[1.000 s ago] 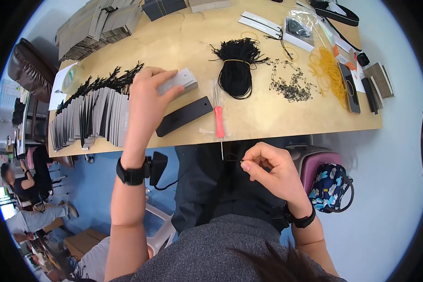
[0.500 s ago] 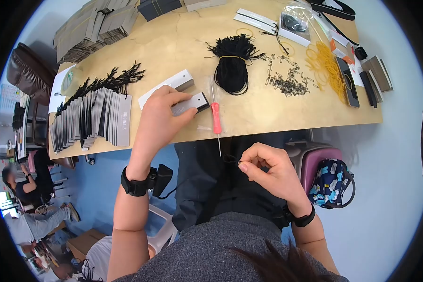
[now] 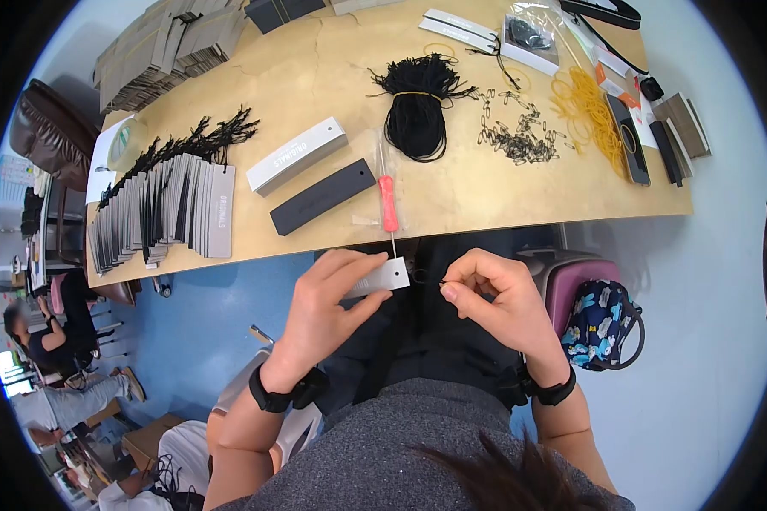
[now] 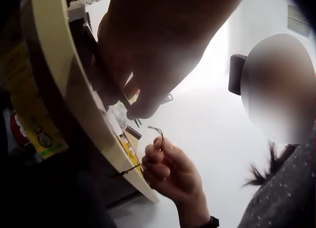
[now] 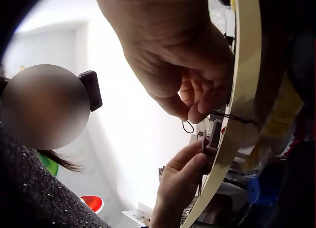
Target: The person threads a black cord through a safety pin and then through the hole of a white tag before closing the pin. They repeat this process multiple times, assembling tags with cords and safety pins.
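Note:
In the head view my left hand [image 3: 324,302] pinches a light grey tag [image 3: 382,278] with a hole near its right end, held over the lap just off the table edge. Facing it, my right hand [image 3: 504,300] pinches a thin black cord, whose small loop [image 5: 188,127] sticks out from the fingertips in the right wrist view. A short gap separates loop and tag. Above the hands, a screwdriver-like tool with a red handle [image 3: 388,204] lies with its metal shaft past the edge. A light stack of tags [image 3: 298,156] and a dark one [image 3: 323,198] rest on the table.
Tags with black cords [image 3: 166,209] stand in a row at the left. A black cord bundle [image 3: 416,123], small metal clips [image 3: 524,140], yellow rubber bands [image 3: 584,111] and a phone [image 3: 626,145] lie farther right. Stacked grey card [image 3: 166,51] fills the back left.
My left hand has come from the stacks on the table to the lap, bringing one light tag off the dark stack. The right hand has barely moved and keeps its cord.

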`<state>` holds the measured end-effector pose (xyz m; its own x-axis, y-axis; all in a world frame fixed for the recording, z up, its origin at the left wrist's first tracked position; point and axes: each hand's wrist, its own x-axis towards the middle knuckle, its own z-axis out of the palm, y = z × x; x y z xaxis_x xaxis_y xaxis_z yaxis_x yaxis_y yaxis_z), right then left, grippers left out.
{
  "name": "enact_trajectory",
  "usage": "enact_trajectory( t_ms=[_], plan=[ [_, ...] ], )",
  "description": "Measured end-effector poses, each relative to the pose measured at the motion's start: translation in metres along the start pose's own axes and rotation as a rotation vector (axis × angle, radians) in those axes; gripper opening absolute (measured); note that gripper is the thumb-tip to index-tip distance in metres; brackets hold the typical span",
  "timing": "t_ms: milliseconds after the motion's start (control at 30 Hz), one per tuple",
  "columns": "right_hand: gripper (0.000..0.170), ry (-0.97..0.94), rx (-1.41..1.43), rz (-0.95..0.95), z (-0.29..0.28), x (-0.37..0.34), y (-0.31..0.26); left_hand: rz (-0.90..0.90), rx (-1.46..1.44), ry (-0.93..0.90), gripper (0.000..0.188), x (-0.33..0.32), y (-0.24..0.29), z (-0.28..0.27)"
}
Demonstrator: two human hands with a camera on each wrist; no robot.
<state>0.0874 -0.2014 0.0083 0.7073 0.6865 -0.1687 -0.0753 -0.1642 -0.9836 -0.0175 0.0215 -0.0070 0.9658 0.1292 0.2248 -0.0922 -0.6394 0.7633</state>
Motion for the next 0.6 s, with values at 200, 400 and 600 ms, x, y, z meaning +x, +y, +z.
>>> enact_trajectory(
  t_ms=[200,400,600],
  plan=[
    [0.009,-0.011,-0.009,-0.001,0.004,-0.001,0.002,0.008,0.009,0.117,0.050,-0.015,-0.016,0.020],
    [0.008,-0.032,-0.025,-0.009,0.011,0.000,0.003,0.001,0.063,0.212,0.051,-0.018,-0.013,0.034],
    [0.009,-0.045,-0.082,-0.017,0.012,0.002,0.002,0.012,0.035,0.220,0.050,-0.028,-0.017,0.037]
  ],
)
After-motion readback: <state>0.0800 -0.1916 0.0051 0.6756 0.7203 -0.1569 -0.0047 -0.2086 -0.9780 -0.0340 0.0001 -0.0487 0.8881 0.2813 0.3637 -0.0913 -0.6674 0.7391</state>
